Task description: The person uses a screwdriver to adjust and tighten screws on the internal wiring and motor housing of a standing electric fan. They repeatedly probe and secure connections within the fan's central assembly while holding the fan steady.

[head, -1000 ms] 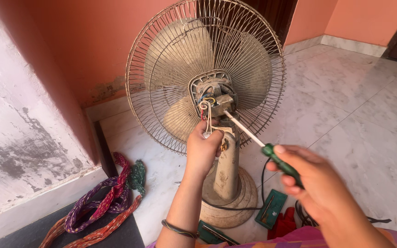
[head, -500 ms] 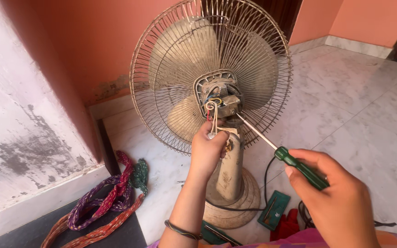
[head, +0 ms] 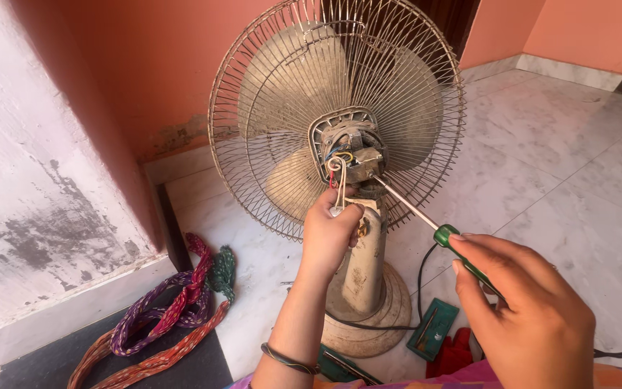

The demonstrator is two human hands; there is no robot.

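Two hands work at the back of a fan (head: 336, 115) that stands on the pale floor (head: 577, 166), seen from above in the head view. The fan is in the middle of the scene, a little far from the person, with its dusty wire cage facing away and its open motor (head: 347, 153) turned toward the person.

The left hand (head: 329, 230) is raised just below the motor, in front of the stand (head: 366, 266). Its fingers are closed around a white cord (head: 339, 176) that goes up in a loop to the motor, where coloured wires also show. The hand touches the cord and is just beside the stand.

The right hand (head: 523, 313) is near, at the right, lower than the motor. It grips the green handle of a screwdriver (head: 426, 220). The metal shaft runs up and to the left, and its tip reaches the motor, just right of the cord.

At the near left, coloured ropes (head: 174, 320) lie on the floor beside a wall (head: 44, 187). A green tray (head: 433, 330) lies near the base of the fan, to its right.
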